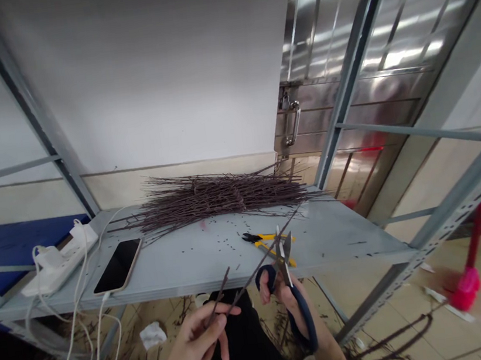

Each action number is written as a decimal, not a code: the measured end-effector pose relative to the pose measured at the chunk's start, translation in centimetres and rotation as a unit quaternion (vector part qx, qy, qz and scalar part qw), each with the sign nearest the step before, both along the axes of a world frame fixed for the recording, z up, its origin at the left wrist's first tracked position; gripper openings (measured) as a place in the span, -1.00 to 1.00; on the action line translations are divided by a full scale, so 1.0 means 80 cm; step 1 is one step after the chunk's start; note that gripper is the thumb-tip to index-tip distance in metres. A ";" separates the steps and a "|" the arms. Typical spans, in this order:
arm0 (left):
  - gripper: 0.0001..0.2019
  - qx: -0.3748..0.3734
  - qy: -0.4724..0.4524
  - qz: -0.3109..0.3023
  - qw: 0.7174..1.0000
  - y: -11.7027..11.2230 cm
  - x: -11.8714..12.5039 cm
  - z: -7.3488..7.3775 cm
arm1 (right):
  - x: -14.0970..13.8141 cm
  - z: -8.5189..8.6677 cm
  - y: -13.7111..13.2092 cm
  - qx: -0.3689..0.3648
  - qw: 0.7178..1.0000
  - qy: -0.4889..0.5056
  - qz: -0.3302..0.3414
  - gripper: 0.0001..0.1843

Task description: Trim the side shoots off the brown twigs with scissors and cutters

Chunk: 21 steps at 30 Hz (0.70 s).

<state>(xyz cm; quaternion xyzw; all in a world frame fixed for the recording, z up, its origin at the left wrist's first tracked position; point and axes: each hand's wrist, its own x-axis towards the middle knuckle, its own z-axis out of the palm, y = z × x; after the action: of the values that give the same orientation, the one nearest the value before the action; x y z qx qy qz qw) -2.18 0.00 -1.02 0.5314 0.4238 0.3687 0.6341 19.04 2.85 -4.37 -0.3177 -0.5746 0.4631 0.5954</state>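
Observation:
My left hand point(191, 346) pinches the lower end of a thin dark twig point(253, 273) that slants up to the right, past the shelf's front edge. My right hand point(290, 303) grips scissors point(288, 280) with dark blue handles; their blades point up and stand apart around the twig. A big pile of similar dark twigs point(220, 197) lies at the back of the grey metal shelf point(189, 257). Yellow-handled cutters point(266, 241) lie on the shelf just beyond the scissors.
A phone point(117, 266) and a white power strip point(58, 260) with white cables sit at the shelf's left. Small twig bits dot the shelf. Slanted metal rack posts point(344, 89) flank it. Cut twigs litter the floor below; a red stand point(467, 286) is at right.

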 end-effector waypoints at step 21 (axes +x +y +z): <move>-0.44 -0.011 -0.023 0.025 0.999 0.000 0.011 0.011 | -0.021 0.035 -0.015 -0.017 0.993 -0.053 0.108 -0.58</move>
<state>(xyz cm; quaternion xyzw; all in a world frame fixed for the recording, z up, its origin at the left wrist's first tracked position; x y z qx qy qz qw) -1.26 -0.02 -0.11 0.5046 0.4265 0.3921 0.6401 17.33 1.68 -1.57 -0.2881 -0.6280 0.5173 0.5050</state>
